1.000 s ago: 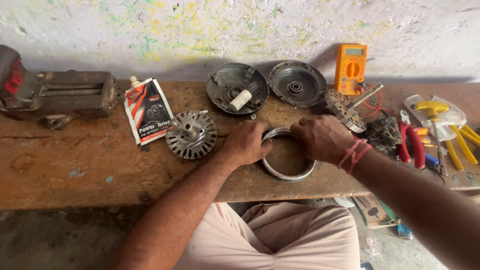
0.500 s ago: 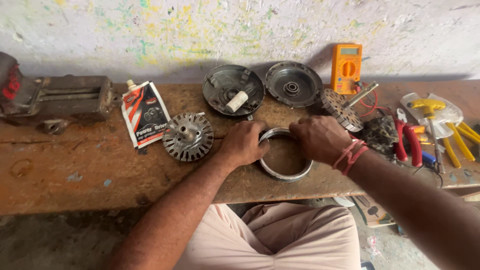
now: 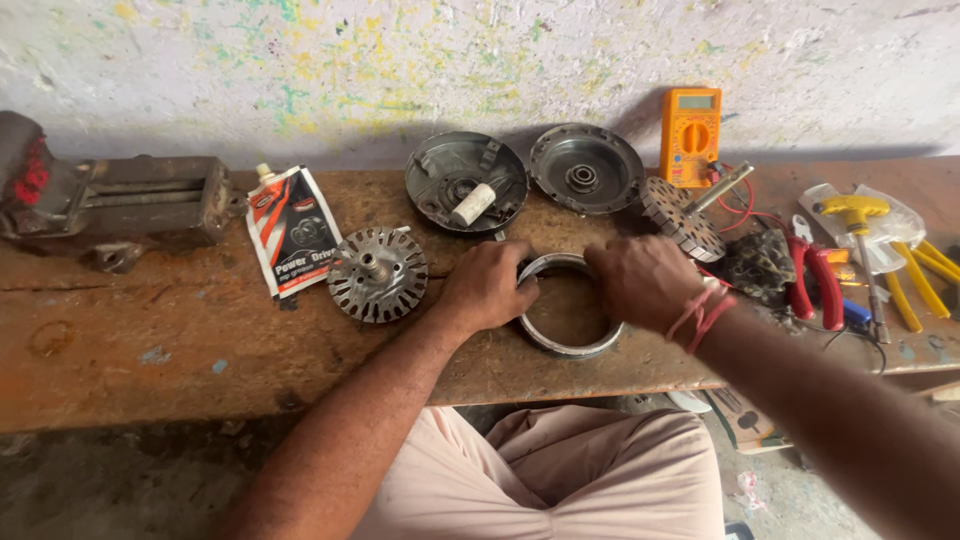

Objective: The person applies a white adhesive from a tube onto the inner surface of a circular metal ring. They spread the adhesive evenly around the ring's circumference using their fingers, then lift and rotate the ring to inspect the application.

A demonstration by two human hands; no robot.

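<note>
A grey metal ring (image 3: pixel 566 345) lies flat on the worn wooden workbench (image 3: pixel 150 340) in front of me. My left hand (image 3: pixel 489 285) grips its left rim and my right hand (image 3: pixel 643 282), with red thread at the wrist, grips its right rim. A slotted round rotor (image 3: pixel 378 274) with a short shaft sits just left of my left hand. Behind the ring lie two round metal covers, one (image 3: pixel 465 181) holding a small white cylinder, the other (image 3: pixel 585 168) with a central bearing seat.
A bench vise (image 3: pixel 110 200) stands at the far left, a red and white pouch (image 3: pixel 292 231) beside it. At the right are an orange multimeter (image 3: pixel 689 136), another slotted stator (image 3: pixel 682 217), red-handled pliers (image 3: pixel 815 277) and yellow-handled tools (image 3: pixel 880 250).
Both hands stay on the ring. The view has shifted slightly; the hands and ring sit about where they were.
</note>
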